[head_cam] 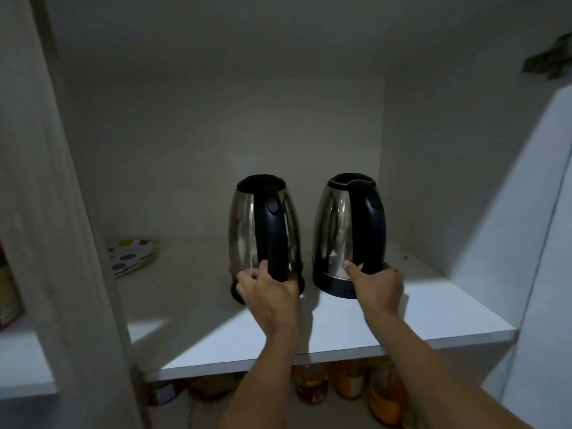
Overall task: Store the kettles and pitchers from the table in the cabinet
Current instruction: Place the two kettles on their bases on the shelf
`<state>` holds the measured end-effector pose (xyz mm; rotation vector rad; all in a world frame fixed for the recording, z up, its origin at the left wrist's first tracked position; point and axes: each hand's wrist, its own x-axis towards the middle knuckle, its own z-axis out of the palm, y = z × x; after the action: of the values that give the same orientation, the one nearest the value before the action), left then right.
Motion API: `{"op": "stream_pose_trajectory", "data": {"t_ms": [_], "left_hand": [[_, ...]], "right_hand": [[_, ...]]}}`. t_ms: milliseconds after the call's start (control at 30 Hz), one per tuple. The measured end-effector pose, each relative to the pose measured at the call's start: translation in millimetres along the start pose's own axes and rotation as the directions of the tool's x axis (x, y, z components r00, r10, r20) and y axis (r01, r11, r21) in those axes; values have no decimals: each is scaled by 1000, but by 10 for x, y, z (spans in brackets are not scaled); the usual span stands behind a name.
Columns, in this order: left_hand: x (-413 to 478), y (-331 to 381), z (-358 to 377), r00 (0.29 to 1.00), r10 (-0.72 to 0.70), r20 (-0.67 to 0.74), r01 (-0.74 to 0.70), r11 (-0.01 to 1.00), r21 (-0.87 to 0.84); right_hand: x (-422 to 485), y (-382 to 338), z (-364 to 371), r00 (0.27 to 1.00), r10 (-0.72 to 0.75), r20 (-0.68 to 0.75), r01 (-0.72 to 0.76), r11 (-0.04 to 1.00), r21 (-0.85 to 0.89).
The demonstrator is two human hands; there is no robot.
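Inside the cabinet [216,125], on the white shelf [356,326]: two steel kettles with black handles, upright, side by side, close but not touching. Both toward the middle-right of the shelf, well back from its near edge, handles turned to the near side. Black bases down at shelf level; cannot tell whether fully set down.

Left kettle [244,233] — black rim on top, button high on its handle [274,236]. Left hand [269,294] wrapped round the bottom end of that handle, thumb up along the handle's left edge against the steel, fingers curled round the right side. Tight hold on the handle.

Right kettle [332,224] — thin light line round the lid, shiny body catching reflections. Right hand [379,289] clasped round the foot of its handle [370,224], thumb pointing up-left onto the steel, remaining fingers mostly hidden behind the handle. Likewise a closed hold, on the handle.

Both forearms reaching in over the near edge of the shelf.

Far left on the same shelf: a small stack of plates [131,257] with coloured dots, well apart from the kettles.

Below the shelf, in shadow: a row of jars [311,385] with yellow and orange contents, labels too blurred to read.

Left of the compartment, a white upright divider [62,212]; at the right edge, a white panel [541,243] angled toward the near side.
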<state>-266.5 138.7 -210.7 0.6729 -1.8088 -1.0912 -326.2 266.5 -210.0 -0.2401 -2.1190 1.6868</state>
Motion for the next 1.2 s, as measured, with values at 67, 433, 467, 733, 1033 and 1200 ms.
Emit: {"op": "stream_pose_trajectory", "data": {"t_ms": [67,433,467,733,1033,1200], "left_hand": [[17,-97,62,996,-91,18,90,995,42],[480,-309,339,971,-59,233,89,989,-120],[538,-317,399,971,-54,234,83,990,-118],[1001,-335,901,948,-118,297,173,970,-168],[1490,-352,1633,983,-128,135,145,981,-126],[1356,-282,1666,982,-178,67,184,978,-100]], "right_hand": [[-20,47,38,1000,2,6,-2,1000,-11],[158,223,212,1000,16,1,-16,999,-38],[278,320,277,1000,11,4,-11,1000,-25],[760,169,537,997,-47,61,46,999,23],[1585,265,1184,989,-32,144,48,993,-107],[1649,286,1240,984,25,175,5,985,-170]]}}
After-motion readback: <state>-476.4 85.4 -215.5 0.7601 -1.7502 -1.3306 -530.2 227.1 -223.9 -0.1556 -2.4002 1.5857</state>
